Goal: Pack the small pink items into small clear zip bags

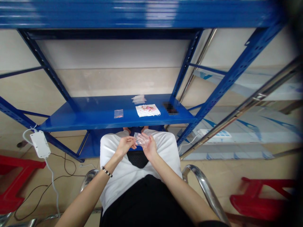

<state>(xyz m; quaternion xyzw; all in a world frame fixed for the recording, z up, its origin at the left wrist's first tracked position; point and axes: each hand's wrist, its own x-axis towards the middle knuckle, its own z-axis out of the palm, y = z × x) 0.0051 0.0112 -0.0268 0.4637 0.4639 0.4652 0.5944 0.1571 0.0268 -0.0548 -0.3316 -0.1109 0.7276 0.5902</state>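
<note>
Counted: one left hand (126, 145) and one right hand (149, 147); clear plastic (141, 139) between them, number of pieces indeterminable. On the blue shelf (99, 110): one small bag (118, 113), one white sheet (140, 112) bearing several pink pieces (149, 108) too small to count, one pile of bags (139, 98), sheets indistinct, and one obscured dark item (169, 107). Elsewhere: two red stools (257, 201), one beaded bracelet (107, 171), one white box (40, 144).

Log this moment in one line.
left grip: pinching clear plastic | right grip: against it | blue shelf: small bag, white sheet with pink bits, plastic pile
</note>
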